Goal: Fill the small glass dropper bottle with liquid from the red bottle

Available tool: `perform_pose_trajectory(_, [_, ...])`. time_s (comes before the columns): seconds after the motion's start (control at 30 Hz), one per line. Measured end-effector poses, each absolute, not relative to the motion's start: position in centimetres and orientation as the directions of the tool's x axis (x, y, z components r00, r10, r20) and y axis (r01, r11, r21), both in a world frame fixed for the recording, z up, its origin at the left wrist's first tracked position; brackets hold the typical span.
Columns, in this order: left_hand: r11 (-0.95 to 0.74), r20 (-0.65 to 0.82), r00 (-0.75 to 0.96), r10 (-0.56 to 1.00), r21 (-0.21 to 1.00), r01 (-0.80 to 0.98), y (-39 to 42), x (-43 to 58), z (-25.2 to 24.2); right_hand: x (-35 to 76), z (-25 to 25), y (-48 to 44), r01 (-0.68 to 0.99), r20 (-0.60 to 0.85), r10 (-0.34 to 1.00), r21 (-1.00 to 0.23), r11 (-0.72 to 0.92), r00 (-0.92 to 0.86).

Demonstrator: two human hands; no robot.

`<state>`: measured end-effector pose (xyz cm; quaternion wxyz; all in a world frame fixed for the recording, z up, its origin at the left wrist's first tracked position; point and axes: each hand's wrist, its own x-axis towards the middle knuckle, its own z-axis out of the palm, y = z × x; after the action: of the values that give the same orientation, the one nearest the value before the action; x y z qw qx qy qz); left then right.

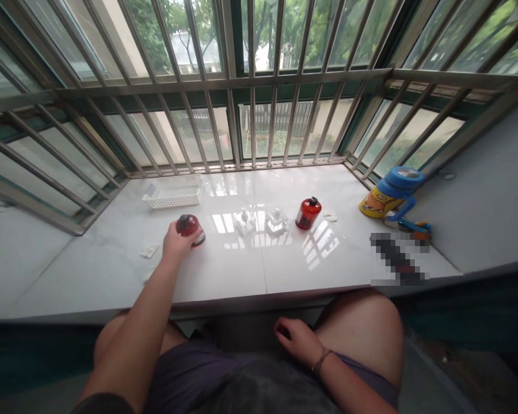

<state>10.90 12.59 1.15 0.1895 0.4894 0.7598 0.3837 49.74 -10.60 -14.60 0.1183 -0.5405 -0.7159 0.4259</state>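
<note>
My left hand (pixel 178 244) is wrapped round a red see-through bottle (pixel 189 224) with a dark cap, at the left of the white marble-look sill. Fingers hide part of it, and I cannot tell whether its base touches the sill. A second red bottle (pixel 308 214) with a black cap stands upright right of centre. Between the two bottles sit a clear glass piece (pixel 244 222) and another clear glass piece (pixel 277 221). Over my lap, by the right thigh, my right hand (pixel 300 339) is loosely curled, with nothing visible in it.
A white perforated basket (pixel 175 192) lies at the back left. Small white pieces (pixel 149 251) are near my left forearm, and more white pieces (pixel 330 216) beside the standing bottle. On the right are a blue-and-yellow flask (pixel 388 194) and a pixelated dark item (pixel 397 260). Metal bars (pixel 276 121) line the windows.
</note>
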Motion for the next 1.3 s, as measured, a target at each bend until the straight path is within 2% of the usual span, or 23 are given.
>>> perform_pose_trajectory(0.37, [0.054,0.127,-0.251,0.96,0.792,0.608,5.3,14.2,0.9,45.5,-8.3,-9.5,0.547,-0.029,0.818,-0.757,0.358,-0.574])
perform_pose_trajectory(0.47, [0.055,0.109,-0.225,0.968,0.783,0.619,4.3,14.3,-0.1,43.5,-6.5,-7.8,0.505,0.13,0.801,-0.714,0.485,-0.585])
perform_pose_trajectory(0.6, [0.05,0.101,-0.211,0.972,0.791,0.61,3.8,13.7,-1.1,41.7,-3.3,-2.7,0.518,0.41,0.799,-0.611,0.598,-0.439])
perform_pose_trajectory(0.67, [0.011,0.136,-0.193,0.972,0.792,0.611,3.5,13.4,-1.3,41.2,-2.2,0.9,0.586,0.484,0.802,-0.555,0.59,-0.35])
perform_pose_trajectory(0.77, [-0.086,0.284,-0.211,0.935,0.76,0.645,1.5,13.0,-1.1,40.3,-1.7,6.7,0.702,0.544,0.82,-0.512,0.495,-0.181])
perform_pose_trajectory(0.9, [-0.226,0.563,-0.259,0.785,0.65,0.726,-5.0,12.2,-0.9,38.5,-2.4,12.8,0.748,0.443,0.895,-0.578,0.326,-0.049])
perform_pose_trajectory(0.97, [-0.39,0.588,-0.032,0.809,0.576,0.718,-8.9,11.9,-1.5,37.7,-2.8,14.7,0.758,0.387,0.921,-0.589,0.281,-0.041])
perform_pose_trajectory(1.03, [-0.459,0.425,0.234,0.874,0.568,0.684,-12.1,12.0,-2.8,37.3,-3.2,15.7,0.774,0.364,0.93,-0.577,0.261,-0.042])
perform_pose_trajectory(1.1, [-0.408,0.205,0.36,0.91,0.589,0.697,-14.2,12.6,-4.6,37.3,-3.6,15.9,0.786,0.37,0.928,-0.564,0.255,-0.036])
perform_pose_trajectory(1.17, [-0.313,-0.075,0.45,0.89,0.616,0.723,-15.1,13.6,-6.6,37.8,-3.9,15.1,0.785,0.393,0.919,-0.561,0.261,-0.025])
perform_pose_trajectory(1.23, [-0.223,-0.342,0.479,0.808,0.575,0.787,-15.1,14.7,-8.6,38.5,-4.0,13.5,0.782,0.419,0.908,-0.56,0.273,-0.016])
perform_pose_trajectory(1.3, [-0.182,-0.496,0.453,0.741,0.502,0.846,-14.5,15.9,-10.5,39.4,-3.8,11.2,0.785,0.441,0.897,-0.553,0.28,-0.009])
